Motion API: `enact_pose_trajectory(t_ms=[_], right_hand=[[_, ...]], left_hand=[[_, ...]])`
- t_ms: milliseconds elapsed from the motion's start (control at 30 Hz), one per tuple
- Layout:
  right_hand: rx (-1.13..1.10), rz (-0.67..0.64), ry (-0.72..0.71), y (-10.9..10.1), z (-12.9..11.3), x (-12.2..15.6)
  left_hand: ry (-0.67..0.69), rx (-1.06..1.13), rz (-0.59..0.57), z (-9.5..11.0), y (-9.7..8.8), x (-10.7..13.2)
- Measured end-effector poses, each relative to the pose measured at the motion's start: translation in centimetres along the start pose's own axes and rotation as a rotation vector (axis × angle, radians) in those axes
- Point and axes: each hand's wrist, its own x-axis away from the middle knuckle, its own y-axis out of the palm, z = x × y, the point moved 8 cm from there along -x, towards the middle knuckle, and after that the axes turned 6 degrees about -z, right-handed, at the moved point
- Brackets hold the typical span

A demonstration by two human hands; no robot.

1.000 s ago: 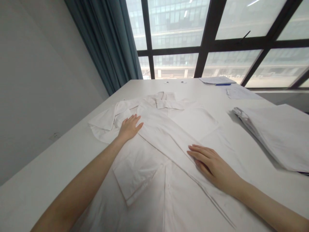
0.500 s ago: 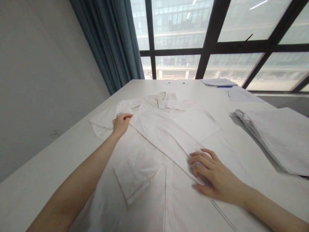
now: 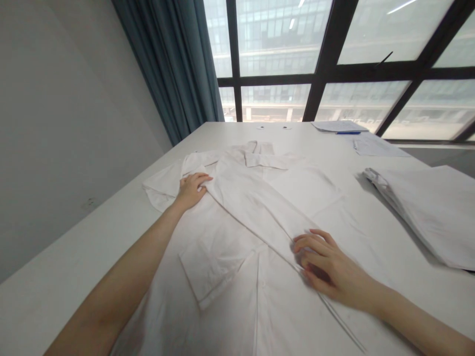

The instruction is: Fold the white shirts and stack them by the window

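A white long-sleeved shirt (image 3: 230,291) lies spread on the white table, its collar (image 3: 265,160) at the far end. One sleeve (image 3: 256,202) runs diagonally across it from upper left to lower right. Another sleeve end (image 3: 211,277) lies folded over the middle. My left hand (image 3: 193,190) rests on the cloth at the upper end of the diagonal sleeve, fingers stretched out and thumb apart. Over the lower part of that sleeve, my right hand (image 3: 326,269) touches the fabric with bent, parted fingers. A gap shows between its thumb and fingers.
A folded white cloth bundle (image 3: 430,212) lies on the table (image 3: 222,131) at right. Papers (image 3: 339,126) and a blue pen (image 3: 349,132) are at the far right. Beyond the table are a blue curtain (image 3: 178,64) and windows; a grey wall (image 3: 67,123) stands at left.
My left hand has loosened from a pinch on the cloth to stretched fingers. My right thumb has come closer to the other fingers. The shirt lies much the same.
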Motion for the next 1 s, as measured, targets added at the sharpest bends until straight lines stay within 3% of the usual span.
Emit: enact_pose_trajectory(t_ms=[233, 400, 600, 800, 1000], right_hand=[[-0.065, 0.089, -0.050, -0.5, 0.3, 0.4], [-0.142, 0.174, -0.055, -1.2, 0.5, 0.7], [-0.127, 0.022, -0.044, 0.1, 0.3, 0.1], [-0.116, 0.018, -0.027, -0.1, 0.3, 0.0], [-0.106, -0.042, -0.013, -0.2, -0.2, 0.0]], left_hand=[[-0.038, 0.063, 0.106, -0.5, -0.9, -0.1], [-0.065, 0.053, 0.107, -0.7, -0.9, -0.1], [-0.055, 0.012, 0.099, -0.4, -0.9, 0.0], [-0.012, -0.009, 0.090, 0.5, -1.2, 0.2], [-0.060, -0.014, 0.104, -0.1, -1.2, 0.1]])
